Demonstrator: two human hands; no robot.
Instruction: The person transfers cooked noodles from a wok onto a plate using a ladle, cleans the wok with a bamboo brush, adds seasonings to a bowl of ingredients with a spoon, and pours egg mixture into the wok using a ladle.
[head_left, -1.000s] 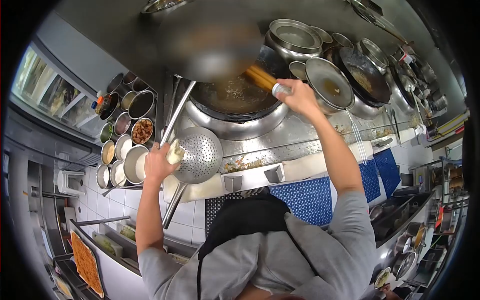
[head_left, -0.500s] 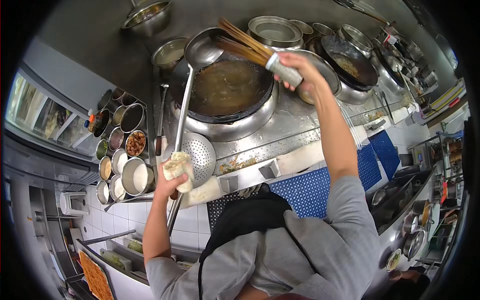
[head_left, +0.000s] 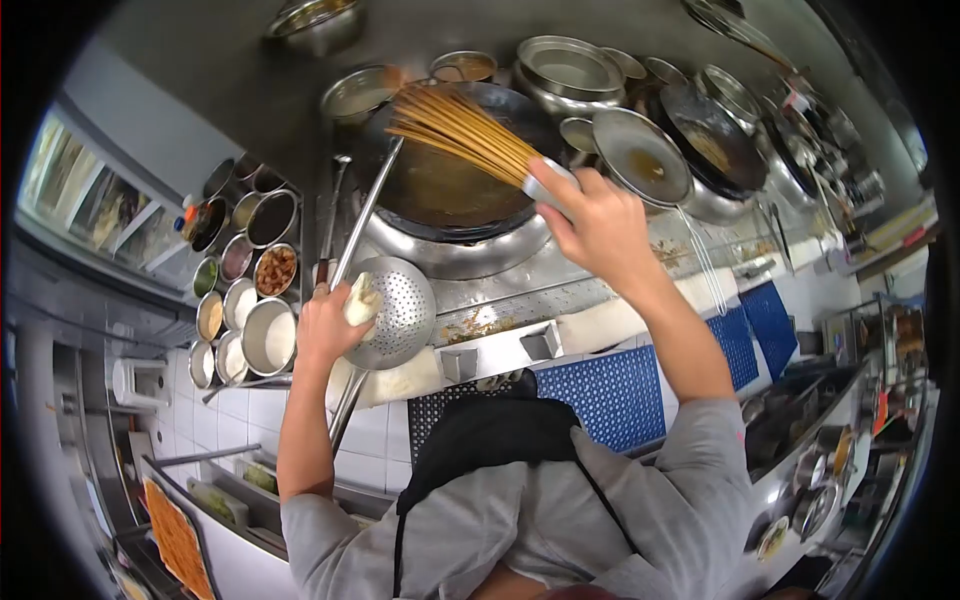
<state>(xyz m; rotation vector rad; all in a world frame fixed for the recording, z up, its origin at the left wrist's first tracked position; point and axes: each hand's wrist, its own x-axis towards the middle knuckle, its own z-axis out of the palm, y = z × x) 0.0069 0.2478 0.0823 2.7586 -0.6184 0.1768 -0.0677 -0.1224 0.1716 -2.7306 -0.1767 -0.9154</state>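
My left hand [head_left: 328,325] is closed round the long handle of a ladle [head_left: 368,215], with a pale folded cloth [head_left: 364,299] in the same grip. The ladle's bowl is hidden behind the bristles of a bamboo wok brush [head_left: 465,133]. My right hand [head_left: 602,222] grips that brush by its white-wrapped end, bristles pointing up and left over the wok [head_left: 455,205]. Brownish liquid lies in the wok, which sits on a round steel burner ring [head_left: 450,258]. Beside my left hand rests a perforated strainer [head_left: 400,305].
Several seasoning pots [head_left: 270,337] stand at left, one holding browned bits [head_left: 275,270]. A wire-handled mesh strainer [head_left: 645,160] lies right of the wok, before a second wok [head_left: 715,140]. A lidded-looking round pan [head_left: 570,65] stands behind. Blue mats [head_left: 600,390] cover the floor.
The brush has swung lower and left, its bristles now fanned in front of the ladle's bowl. My right hand has turned and come down; my left hand has moved slightly up and left.
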